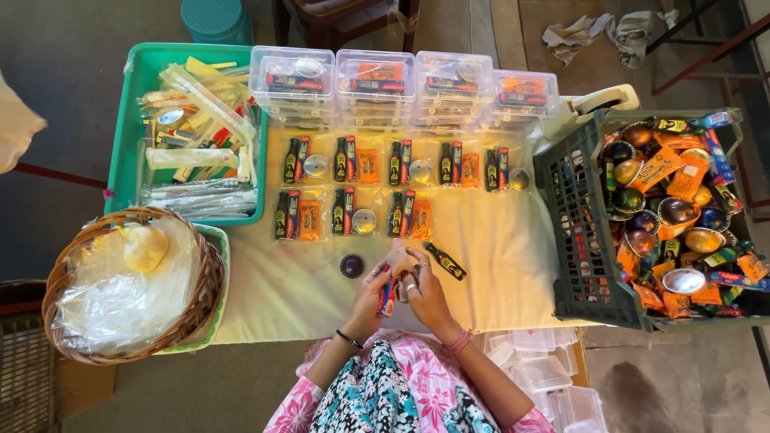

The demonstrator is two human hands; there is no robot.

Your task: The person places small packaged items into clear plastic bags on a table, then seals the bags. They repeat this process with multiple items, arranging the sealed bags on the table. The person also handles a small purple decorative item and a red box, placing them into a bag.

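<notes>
While both hands work close together at the near edge of the cloth-covered table (497,281), the surroundings run as follows from left to right. At far left a wicker basket (200,309) holds crumpled clear plastic bags (112,297) and a pale round lump. Behind it a teal tray (120,152) carries long clear sleeves of mixed items.

On the cloth, sets of small dark bottles (290,160) with orange sachets and round metal lids lie in two rows, in front of stacked clear lidded boxes (374,84). A dark round disc (351,266) rests just left of the hands.

The left hand (374,290) is curled around a narrow red and blue packet (387,297), fingers closed on it. The right hand (420,287) sits touching the left, fingers bent onto the same packet; how firmly it grips cannot be told. A single dark bottle (445,261) lies on the cloth just right of the hands.

At far right a dark green crate (573,232) is filled with bottles, sachets and shiny lids.
</notes>
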